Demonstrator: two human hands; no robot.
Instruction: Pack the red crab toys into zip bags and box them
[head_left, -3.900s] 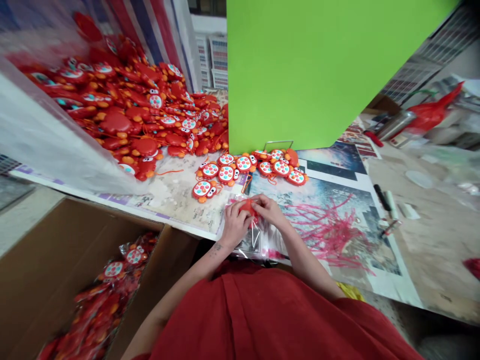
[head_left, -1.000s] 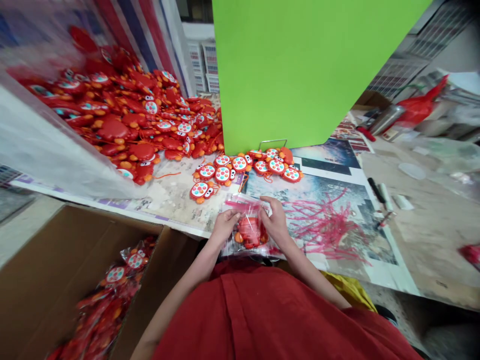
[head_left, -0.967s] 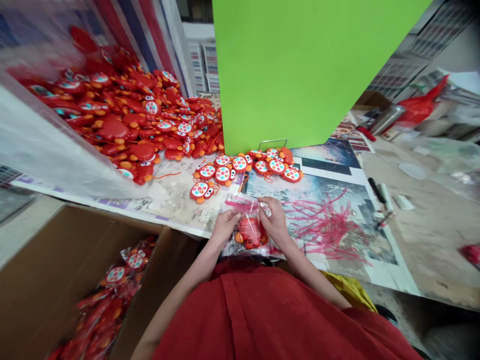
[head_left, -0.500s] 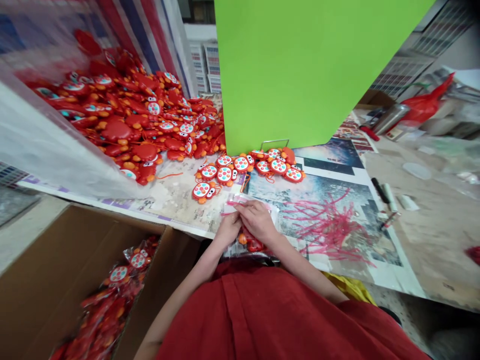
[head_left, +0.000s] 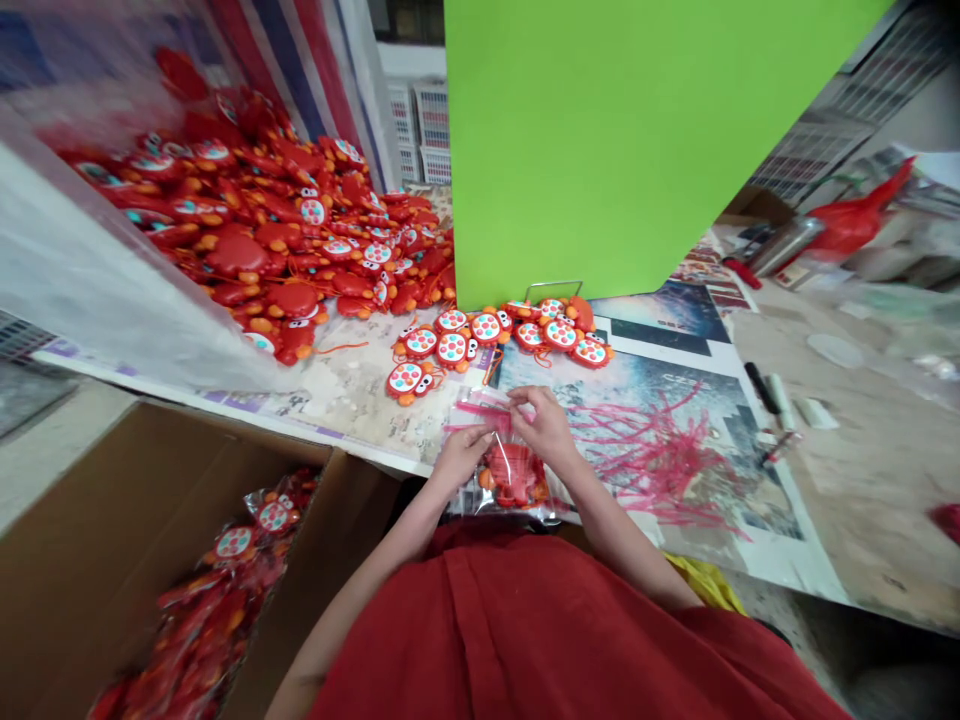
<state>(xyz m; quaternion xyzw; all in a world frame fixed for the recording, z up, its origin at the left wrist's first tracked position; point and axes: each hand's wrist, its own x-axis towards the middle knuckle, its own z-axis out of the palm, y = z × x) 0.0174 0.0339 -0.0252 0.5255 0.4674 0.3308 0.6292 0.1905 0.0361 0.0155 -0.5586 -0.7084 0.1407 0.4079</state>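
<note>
A clear plastic bag (head_left: 472,503) lies at the table's front edge with a red and orange crab-shaped toy (head_left: 517,475) inside, its back showing. Across the bag's top end runs a pink strip (head_left: 480,410). My left hand (head_left: 459,458) is closed on the bag's left side, just below that strip. Thumb and fingers of my right hand (head_left: 547,428) pinch the bag at its upper right, near the strip's end. Beyond the hands sit several loose crab toys (head_left: 452,348) with dotted white bellies. Loose pink strips (head_left: 667,455) are heaped to the right.
A big pile of crab toys (head_left: 240,250) spills from a striped sack (head_left: 90,230) at left. Below it, a cardboard box (head_left: 67,560) holds bagged toys. A green panel (head_left: 600,150) stands behind. Markers (head_left: 761,384) and a metal flask (head_left: 786,243) lie at right.
My hands, close together over the bag's top before, have drawn apart. The right moved right and slightly up; the left moved slightly down. More of the bagged toy and pink strip now shows.
</note>
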